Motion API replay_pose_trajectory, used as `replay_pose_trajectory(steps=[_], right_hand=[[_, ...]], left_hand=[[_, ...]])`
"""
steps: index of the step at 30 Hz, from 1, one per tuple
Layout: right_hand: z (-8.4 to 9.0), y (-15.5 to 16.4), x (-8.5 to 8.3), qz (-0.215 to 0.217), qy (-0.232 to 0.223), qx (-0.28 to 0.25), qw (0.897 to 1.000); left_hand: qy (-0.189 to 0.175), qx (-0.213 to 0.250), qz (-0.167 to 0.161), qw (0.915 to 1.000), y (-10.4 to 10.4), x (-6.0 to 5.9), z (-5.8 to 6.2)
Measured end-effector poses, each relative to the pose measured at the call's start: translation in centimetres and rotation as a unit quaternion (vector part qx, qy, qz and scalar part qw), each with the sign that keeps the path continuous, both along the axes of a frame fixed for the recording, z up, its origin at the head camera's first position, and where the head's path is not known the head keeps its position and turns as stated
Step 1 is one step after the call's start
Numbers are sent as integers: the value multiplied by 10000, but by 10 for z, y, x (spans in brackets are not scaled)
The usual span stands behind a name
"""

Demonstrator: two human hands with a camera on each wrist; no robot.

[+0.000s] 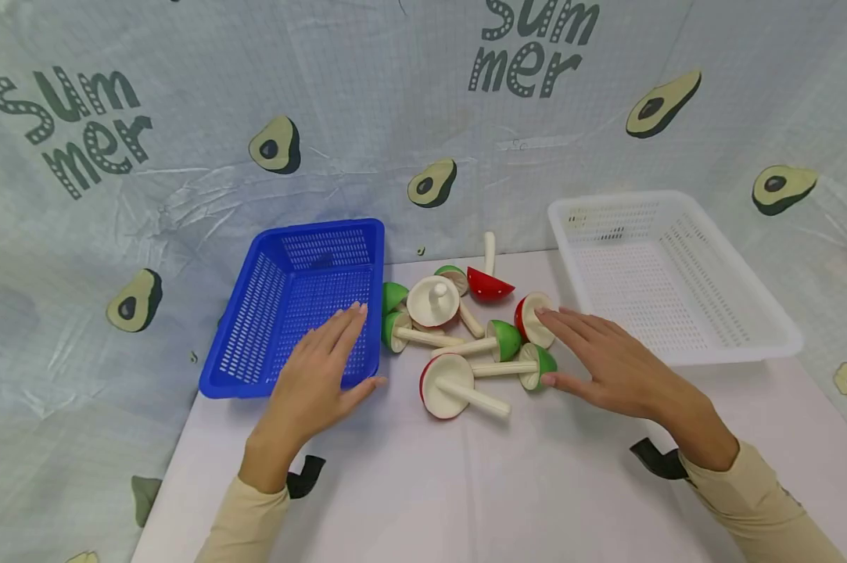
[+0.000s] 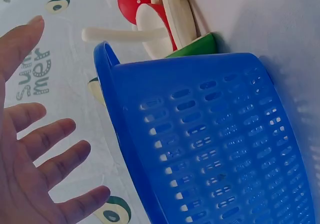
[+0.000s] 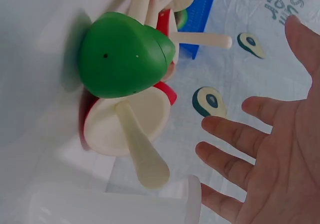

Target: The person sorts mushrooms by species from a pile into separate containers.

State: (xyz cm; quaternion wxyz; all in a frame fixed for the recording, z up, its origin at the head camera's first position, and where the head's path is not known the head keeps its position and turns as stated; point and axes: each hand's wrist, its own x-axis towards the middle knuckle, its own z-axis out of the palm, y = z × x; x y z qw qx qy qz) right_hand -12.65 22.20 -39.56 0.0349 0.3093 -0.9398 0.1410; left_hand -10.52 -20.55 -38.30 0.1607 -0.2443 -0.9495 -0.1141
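Your left hand [image 1: 321, 371] hovers flat, fingers spread and holding nothing, over the near right corner of the blue perforated plastic basket [image 1: 303, 258]. Your right hand [image 1: 609, 360] is equally open, palm down and fingers spread, with its fingertips at the right edge of the heap of wooden toy mushrooms [image 1: 465, 328] that lies on the white table [image 1: 465, 485] between the two baskets. The nearest pieces to it are a green-capped mushroom with a cream stem [image 1: 529, 366], lying on its side just beside your thumb, and a red-rimmed cap [image 1: 533, 319] at your fingertips; I cannot tell whether you actually touch either. The white perforated plastic basket [image 1: 676, 274] stands to the right, behind that hand.

The risks, as I judge them: the mushrooms lie crossed over one another, stems under caps, so pulling one out sideways could drag or roll its neighbours. The round caps roll easily, and a loose one could run toward the table's near edge. Your left hand is low over the blue basket's rim; a careless sweep could shove that light basket into the pile.
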Motion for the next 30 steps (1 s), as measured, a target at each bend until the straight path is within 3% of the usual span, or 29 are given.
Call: replay_pose_trajectory(steps=[6, 16, 24, 30], right_hand=[[1, -1, -2, -59, -186, -211, 9996], [1, -6, -4, -337, -560, -499, 9966], [3, -12, -3, -396, -914, -935, 9906], [-3, -17, -1, -301, -1262, -1349, 9823]], left_hand=[[-95, 525, 31, 9986, -10, -1, 0], [-1046, 972, 555, 9882, -24, -1, 5], [-1034, 1453, 455, 9829, -38, -4, 3], [-1274, 1847, 500, 9732, -49, -6, 4]])
